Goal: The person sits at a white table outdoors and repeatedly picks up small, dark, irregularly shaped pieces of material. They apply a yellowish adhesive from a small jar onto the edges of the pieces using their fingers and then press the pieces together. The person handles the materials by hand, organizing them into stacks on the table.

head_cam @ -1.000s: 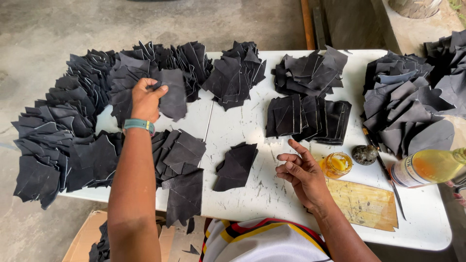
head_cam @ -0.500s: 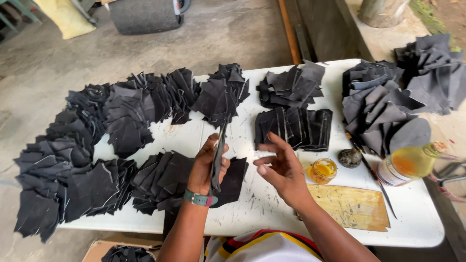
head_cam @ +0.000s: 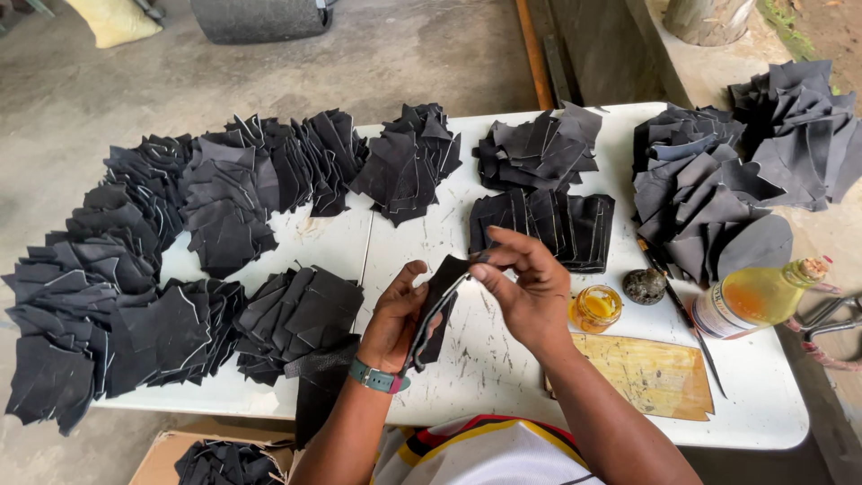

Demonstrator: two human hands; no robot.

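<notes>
Above a white table (head_cam: 503, 359), the left hand (head_cam: 395, 323) and right hand (head_cam: 530, 287) both pinch one black leather piece (head_cam: 437, 310), which could slip and knock the open jar (head_cam: 595, 307) of yellow liquid just beside them.

Matt black leather piece (head_cam: 435, 310), edges pale and rough; the surface (head_cam: 503, 359) is scuffed white plastic; beside it, a glossy glass jar (head_cam: 595, 308) and worn wooden board (head_cam: 646, 373).

White scuffed surface (head_cam: 503, 377) on bare grey concrete floor (head_cam: 404, 54), daylight. Cardboard box (head_cam: 171, 454) below its near edge; a step (head_cam: 709, 63) far right.
</notes>
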